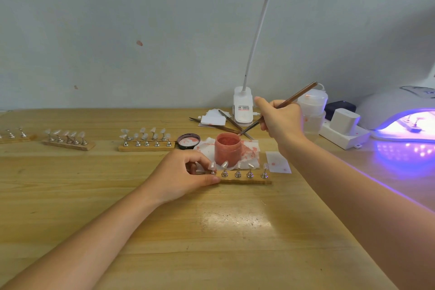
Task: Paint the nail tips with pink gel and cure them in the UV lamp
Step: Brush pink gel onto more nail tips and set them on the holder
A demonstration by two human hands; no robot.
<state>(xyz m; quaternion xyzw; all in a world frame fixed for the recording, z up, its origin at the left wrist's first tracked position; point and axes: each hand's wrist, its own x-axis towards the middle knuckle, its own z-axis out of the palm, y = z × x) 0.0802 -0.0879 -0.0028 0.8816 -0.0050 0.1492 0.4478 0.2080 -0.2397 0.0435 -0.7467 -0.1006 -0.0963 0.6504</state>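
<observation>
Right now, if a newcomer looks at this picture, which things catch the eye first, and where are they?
The UV lamp glows violet at the far right edge of the table. Near the centre stands an open pink gel jar, where the right hand holds a brush. Just in front, the left hand pinches a wooden strip of five nail tips.

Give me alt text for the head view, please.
The right hand holds a brush just above an open jar of pink gel, while the left hand grips a wooden strip of five nail tips. A lit UV lamp glows at right.
</observation>
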